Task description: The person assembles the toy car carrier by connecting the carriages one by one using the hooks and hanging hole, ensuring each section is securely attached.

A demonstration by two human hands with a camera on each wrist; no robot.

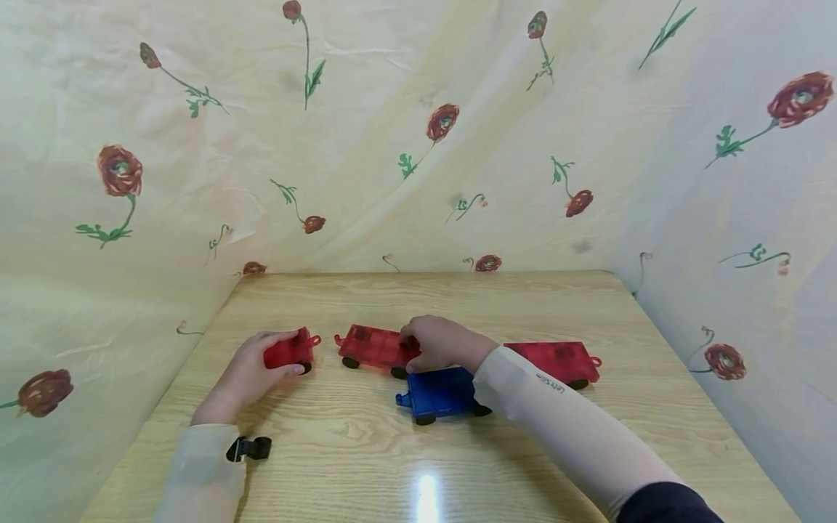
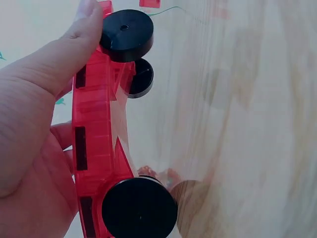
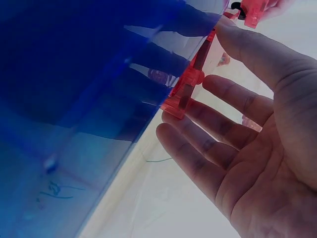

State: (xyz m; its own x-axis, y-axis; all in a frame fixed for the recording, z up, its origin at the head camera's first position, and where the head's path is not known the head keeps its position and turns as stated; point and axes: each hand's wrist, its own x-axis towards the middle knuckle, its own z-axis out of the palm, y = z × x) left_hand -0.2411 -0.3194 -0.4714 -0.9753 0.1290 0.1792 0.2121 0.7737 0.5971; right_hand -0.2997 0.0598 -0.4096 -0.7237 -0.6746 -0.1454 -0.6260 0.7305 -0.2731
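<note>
In the head view my left hand (image 1: 245, 374) grips a translucent red toy train car (image 1: 282, 352) at the left, its hook pointing right. Up close in the left wrist view, that car's side (image 2: 92, 124) and black wheels (image 2: 139, 208) show beside my thumb. My right hand (image 1: 447, 343) holds the right end of a second red toy train car (image 1: 374, 347), thumb on the near side. The hooks of these two cars face each other across a small gap. Just in front of my right hand stands a blue toy train car (image 1: 439, 394), which looms large in the right wrist view.
A third red toy train car (image 1: 556, 361) stands at the right, partly hidden by my right forearm. All are on a light wooden table (image 1: 340, 465). A flower-printed cloth (image 1: 366, 145) rises at the back and both sides.
</note>
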